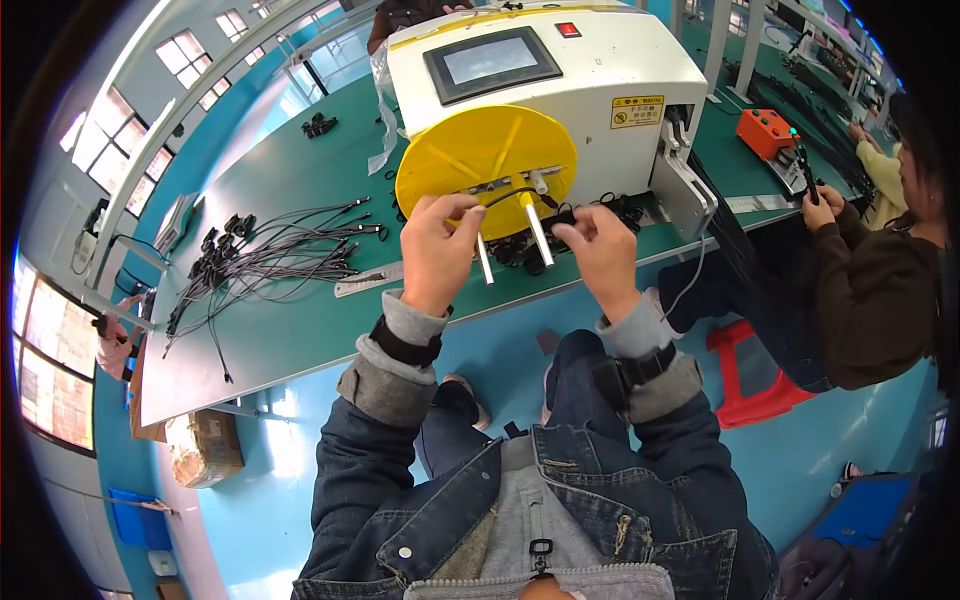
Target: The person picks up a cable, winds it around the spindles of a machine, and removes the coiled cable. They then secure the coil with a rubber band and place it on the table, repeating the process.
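A short black cable point(508, 196) arcs in front of a round yellow disc point(487, 140) on a white winding machine point(590, 75). My left hand point(438, 252) is closed in a pinch on the cable's left part. My right hand point(604, 252) pinches a small black piece point(560, 216), seemingly the cable's other end; the fingers partly hide it. Two bare metal rods stick out from the disc toward me, between my hands: one rod point(538, 238) beside the yellow block, the other point(485, 262) close to my left fingers. Dark coiled cables point(520, 254) lie below the disc.
Loose black cables point(290, 245) with connectors spread over the green table point(240, 330) at left. A steel ruler point(368, 279) lies along its front. A metal bracket point(685, 195) juts out right of the machine. A co-worker point(880, 260) sits at right, near an orange box point(768, 133) and red stool point(750, 380).
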